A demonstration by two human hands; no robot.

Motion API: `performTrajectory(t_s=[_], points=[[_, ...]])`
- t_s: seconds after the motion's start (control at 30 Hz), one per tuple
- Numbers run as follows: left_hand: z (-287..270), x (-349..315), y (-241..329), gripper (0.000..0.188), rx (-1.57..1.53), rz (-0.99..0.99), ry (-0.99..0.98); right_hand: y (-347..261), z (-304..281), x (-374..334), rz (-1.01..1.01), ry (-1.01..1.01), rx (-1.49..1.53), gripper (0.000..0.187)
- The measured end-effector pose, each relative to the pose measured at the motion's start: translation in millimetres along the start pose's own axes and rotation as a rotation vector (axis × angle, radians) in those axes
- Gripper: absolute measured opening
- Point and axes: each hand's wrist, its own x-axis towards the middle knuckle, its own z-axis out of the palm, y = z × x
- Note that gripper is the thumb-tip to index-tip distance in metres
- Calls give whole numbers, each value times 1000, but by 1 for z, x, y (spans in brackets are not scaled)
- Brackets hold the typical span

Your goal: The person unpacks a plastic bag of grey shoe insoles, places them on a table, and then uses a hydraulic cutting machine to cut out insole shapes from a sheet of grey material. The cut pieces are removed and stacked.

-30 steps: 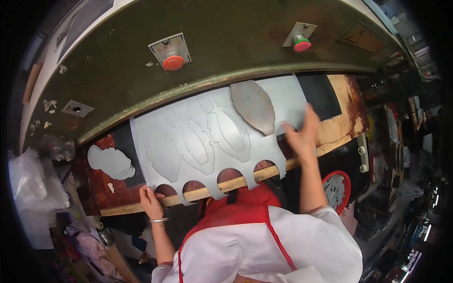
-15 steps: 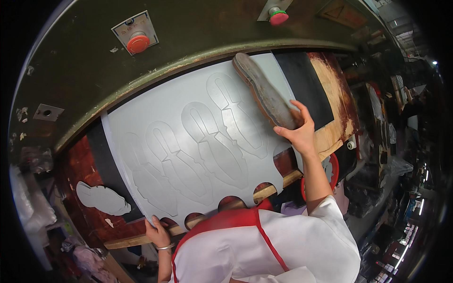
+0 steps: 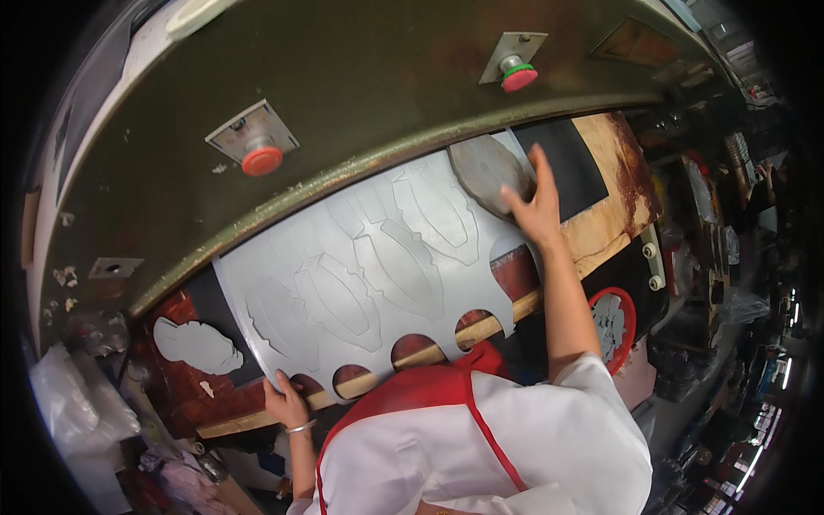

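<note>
A pale grey sheet (image 3: 343, 257) lies under the edge of the green machine, its surface marked with several shoe-upper outlines. Round bites are cut out along its near edge. My left hand (image 3: 285, 403), with a bracelet at the wrist, pinches the sheet's near left corner. At the sheet's right side rests a grey-brown cutting die (image 3: 487, 176), its far end hidden beneath the machine. My right hand (image 3: 541, 206) spans the die's near end, thumb on one side and fingers on the other.
Above the sheet, the green machine front (image 3: 378, 103) carries a red push button (image 3: 262, 159) and a pink-red one (image 3: 518, 79). Grey cut pieces (image 3: 197, 346) lie at left on the red-brown board. A red-rimmed basket (image 3: 625, 330) with grey pieces stands at right.
The sheet and the die have moved farther under the machine, which now hides the outlines' far ends. My right hand went with the die. The view has tilted upward.
</note>
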Motion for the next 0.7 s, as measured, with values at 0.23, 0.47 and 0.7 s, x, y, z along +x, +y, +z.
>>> performTrajectory(t_s=[0.23,0.47,0.7], points=[[29,80,32,36,-66,93,113,-76,27,114,-370,530,-171,84],[39,152,56,35,-8,139,151,-83,42,109,-347,520,-128,95],[37,148,42,36,-62,67,167,55,44,62,-114,265,156,70]])
